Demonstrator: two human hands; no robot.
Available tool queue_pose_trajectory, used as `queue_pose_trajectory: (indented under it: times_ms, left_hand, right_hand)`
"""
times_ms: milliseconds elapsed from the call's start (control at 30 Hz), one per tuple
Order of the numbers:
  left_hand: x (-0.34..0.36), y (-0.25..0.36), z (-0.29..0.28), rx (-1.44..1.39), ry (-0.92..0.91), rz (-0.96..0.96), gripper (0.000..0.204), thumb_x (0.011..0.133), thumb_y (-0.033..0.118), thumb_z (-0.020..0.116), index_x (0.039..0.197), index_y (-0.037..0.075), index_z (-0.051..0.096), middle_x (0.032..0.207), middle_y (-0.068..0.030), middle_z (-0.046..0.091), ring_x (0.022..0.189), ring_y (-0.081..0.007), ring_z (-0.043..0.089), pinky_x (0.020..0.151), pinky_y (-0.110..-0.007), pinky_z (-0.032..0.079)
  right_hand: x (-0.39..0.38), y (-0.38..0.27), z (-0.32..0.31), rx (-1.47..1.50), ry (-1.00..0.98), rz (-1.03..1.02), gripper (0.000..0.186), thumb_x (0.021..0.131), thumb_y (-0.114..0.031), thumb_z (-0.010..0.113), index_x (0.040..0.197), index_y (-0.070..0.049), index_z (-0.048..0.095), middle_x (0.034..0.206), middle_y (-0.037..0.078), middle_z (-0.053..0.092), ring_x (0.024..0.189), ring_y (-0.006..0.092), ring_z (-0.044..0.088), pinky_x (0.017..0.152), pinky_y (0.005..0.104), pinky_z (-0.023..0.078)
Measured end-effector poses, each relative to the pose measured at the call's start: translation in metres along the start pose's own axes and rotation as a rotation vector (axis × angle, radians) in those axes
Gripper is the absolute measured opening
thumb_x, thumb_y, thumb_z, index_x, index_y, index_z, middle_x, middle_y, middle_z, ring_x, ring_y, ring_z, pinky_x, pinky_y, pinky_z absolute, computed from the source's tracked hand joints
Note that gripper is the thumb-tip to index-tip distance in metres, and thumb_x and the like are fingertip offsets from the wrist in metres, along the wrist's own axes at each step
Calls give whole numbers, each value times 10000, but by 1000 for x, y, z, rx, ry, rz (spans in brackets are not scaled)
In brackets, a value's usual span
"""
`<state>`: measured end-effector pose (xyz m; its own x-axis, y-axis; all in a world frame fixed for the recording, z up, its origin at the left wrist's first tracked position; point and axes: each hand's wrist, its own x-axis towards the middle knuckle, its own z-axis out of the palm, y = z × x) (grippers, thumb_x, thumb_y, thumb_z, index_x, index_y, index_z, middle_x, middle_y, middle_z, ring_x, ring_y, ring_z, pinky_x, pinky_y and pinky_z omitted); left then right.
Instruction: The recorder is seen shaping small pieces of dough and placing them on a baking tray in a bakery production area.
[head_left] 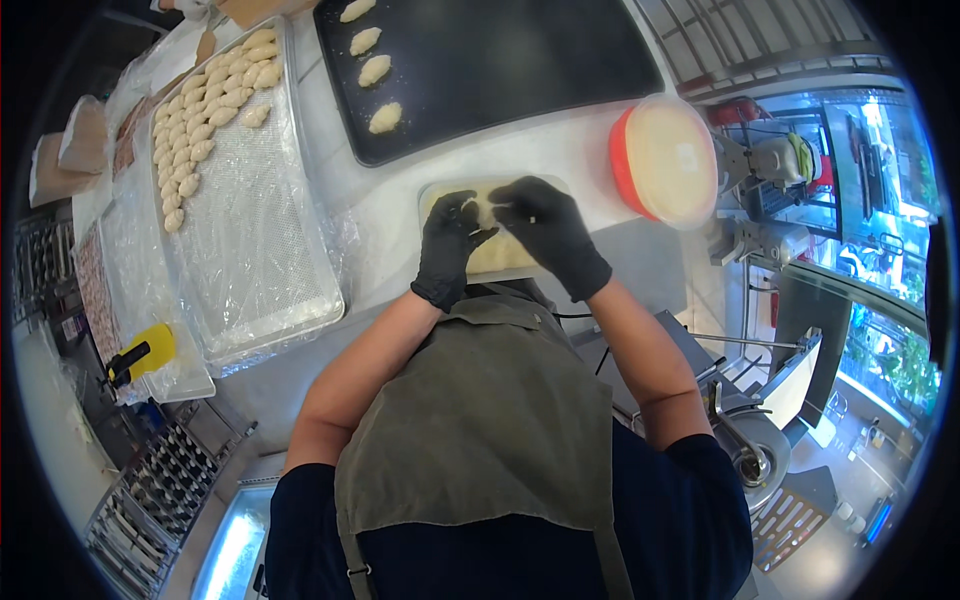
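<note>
My left hand (450, 243) and my right hand (550, 230), both in black gloves, meet above a shallow, pale rectangular container (428, 192). Between their fingertips is a small piece of dough (486, 214), held from both sides and partly hidden. Pale yellowish stuff (497, 258) fills the container under my hands; its kind I cannot make out. Just beyond lies a black baking tray (510, 75). Several shaped dough pieces (375, 70) stand in a row along its left side.
To the left, a plastic-lined perforated tray (265, 245) carries many knotted dough pieces (205, 110) in its far part. A yellow scraper-like tool (150, 350) with a black handle lies nearer. On the right stands a red bowl (628, 165) with a pale round top (680, 160).
</note>
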<state>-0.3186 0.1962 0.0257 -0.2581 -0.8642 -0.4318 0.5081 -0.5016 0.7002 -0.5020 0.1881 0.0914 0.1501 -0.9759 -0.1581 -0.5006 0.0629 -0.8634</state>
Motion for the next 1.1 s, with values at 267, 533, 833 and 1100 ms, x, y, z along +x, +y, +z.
queue_pose_trajectory:
  times_ms: [267,533,833,1100]
  left_hand:
    - [-2,13,19,-175,-7,-57,353,1025,172,512,1356,55,548,1157,-99,645,982,-184,645,887,-288,529]
    - [-1,14,22,-3,-46,-69,355,1033,221,484,1330,52,582,1181,-98,653,1002,-167,638,892,-297,527]
    - [-4,15,19,52,-87,-118,393,1040,248,462,1346,29,574,1182,-107,662,1035,-179,646,935,-314,528]
    - [-1,18,29,-71,-62,-120,399,1057,244,445,1340,-12,562,1139,-117,675,985,-186,661,922,-328,548]
  right_hand:
    - [-17,7,13,-320,238,-292,485,801,-132,764,1267,-85,637,1283,88,622,1024,261,650,850,341,534]
    - [-32,0,19,-380,257,-437,679,814,-236,760,1419,-58,509,1449,115,531,1299,303,543,1031,399,482]
    - [-27,12,18,-486,139,-563,715,871,-365,675,1476,-61,446,1515,136,469,1412,299,440,1185,465,313]
    - [-39,10,13,-231,300,-318,692,837,-246,741,1451,-59,483,1466,114,529,1329,288,527,1083,365,443]
